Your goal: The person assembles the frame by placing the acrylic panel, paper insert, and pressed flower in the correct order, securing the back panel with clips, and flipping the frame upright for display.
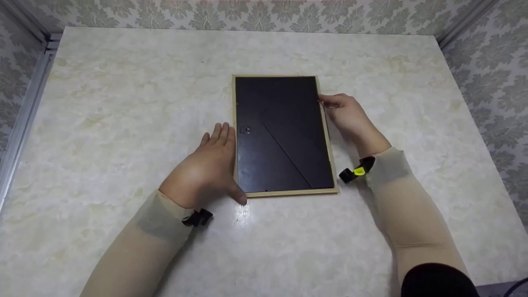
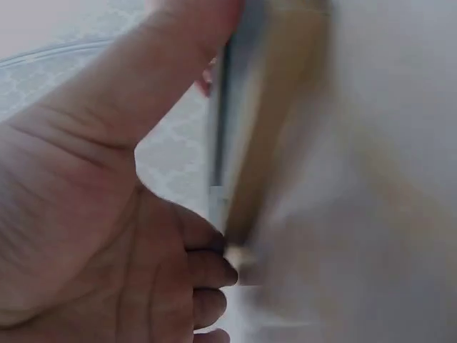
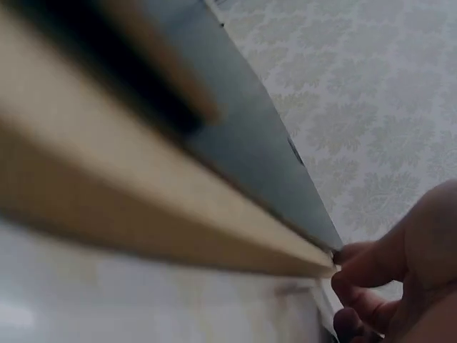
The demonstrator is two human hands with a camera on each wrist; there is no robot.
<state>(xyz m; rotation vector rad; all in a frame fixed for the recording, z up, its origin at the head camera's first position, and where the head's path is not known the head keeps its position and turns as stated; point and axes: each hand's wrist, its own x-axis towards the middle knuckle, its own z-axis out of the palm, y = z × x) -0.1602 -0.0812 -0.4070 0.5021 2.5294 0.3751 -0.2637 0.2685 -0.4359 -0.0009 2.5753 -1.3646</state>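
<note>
The left hand (image 1: pixel 206 167) is laid flat with straight fingers against the left edge of the picture frame (image 1: pixel 282 134), the thumb tucked at its near left corner. The right hand (image 1: pixel 346 115) is curled at the frame's right edge, its fingertips (image 3: pixel 357 264) pinching the upper part of that edge. The frame is lying face down, black backing and folded stand uppermost, flat on the pale marbled bench (image 1: pixel 123 82), near its middle. For the frame to be handled well, both long edges should be gripped evenly and the backing kept level, so that no corner is dragged across the bench. Patterned walls (image 1: pixel 264 14) are seen beyond the frame.
</note>
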